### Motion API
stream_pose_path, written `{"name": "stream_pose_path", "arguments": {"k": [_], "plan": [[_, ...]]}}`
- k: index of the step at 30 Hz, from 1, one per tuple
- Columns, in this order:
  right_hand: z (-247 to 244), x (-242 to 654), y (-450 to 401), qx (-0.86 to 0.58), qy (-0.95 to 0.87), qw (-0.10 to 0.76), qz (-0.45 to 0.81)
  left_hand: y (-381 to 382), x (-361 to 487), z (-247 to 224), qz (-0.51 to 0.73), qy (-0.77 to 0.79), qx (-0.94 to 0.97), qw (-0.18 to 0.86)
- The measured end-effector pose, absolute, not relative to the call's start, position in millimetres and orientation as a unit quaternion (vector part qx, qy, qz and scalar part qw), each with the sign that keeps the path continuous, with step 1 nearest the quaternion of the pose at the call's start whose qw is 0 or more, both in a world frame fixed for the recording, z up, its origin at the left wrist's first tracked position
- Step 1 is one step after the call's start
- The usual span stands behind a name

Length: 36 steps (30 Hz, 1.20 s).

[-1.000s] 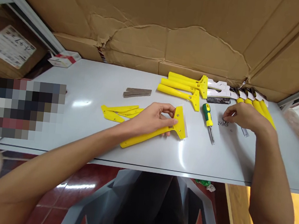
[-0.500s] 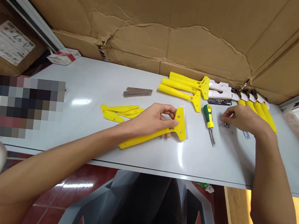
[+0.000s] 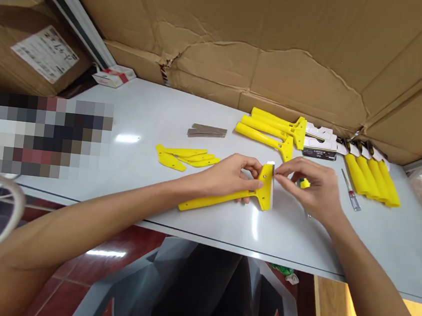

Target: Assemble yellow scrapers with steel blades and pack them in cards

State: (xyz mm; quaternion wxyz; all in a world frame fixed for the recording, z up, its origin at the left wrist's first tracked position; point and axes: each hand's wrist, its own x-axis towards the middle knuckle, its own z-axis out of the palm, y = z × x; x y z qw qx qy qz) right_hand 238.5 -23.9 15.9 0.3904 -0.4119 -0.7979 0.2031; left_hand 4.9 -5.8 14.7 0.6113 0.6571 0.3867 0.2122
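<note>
My left hand [image 3: 227, 177] is closed round the neck of a yellow scraper [image 3: 210, 200], its thumb on the broad head. A thin blade [image 3: 271, 197] shows along the head's right edge. Beside that edge my right hand [image 3: 317, 189] pinches a small dark metal piece, which looks like a screw [image 3: 276, 173]. Under the right hand lies a screwdriver [image 3: 304, 182] with a green and yellow handle, mostly hidden. The pile of small screws is covered by the same hand. Flat yellow scraper plates [image 3: 184, 156] lie behind my left forearm.
Loose blades [image 3: 207, 131] lie at mid-table. Yellow scraper handles [image 3: 264, 136] and a small black-and-white box [image 3: 319, 153] lie further back. Scrapers with yellow handles [image 3: 371, 177] and a clear-handled screwdriver [image 3: 353, 197] are at right. A cardboard wall [image 3: 273, 69] closes the back.
My right hand has left the screw pile and moved left to the scraper's head, fingertips pinched. My left hand keeps its hold on the scraper. The view has shifted slightly.
</note>
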Motion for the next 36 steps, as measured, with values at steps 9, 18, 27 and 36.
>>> {"name": "stream_pose_path", "arguments": {"k": [9, 18, 27, 36], "plan": [[0.2, 228.7, -25.4, -0.372, -0.812, 0.404, 0.198, -12.0, 3.6, 23.0, 0.198, 0.386, 0.654, 0.62], [3.8, 226.8, -27.5, -0.427, -0.766, 0.383, 0.29, -13.1, 3.9, 23.9, 0.178, 0.396, 0.626, 0.647], [5.6, 231.7, -25.9, -0.447, -0.729, 0.377, 0.355, -14.0, 5.1, 24.8, 0.186, 0.395, 0.624, 0.648], [3.0, 229.3, -28.0, -0.436, -0.742, 0.395, 0.323, -13.2, 5.2, 25.7, 0.184, 0.401, 0.628, 0.641]]}}
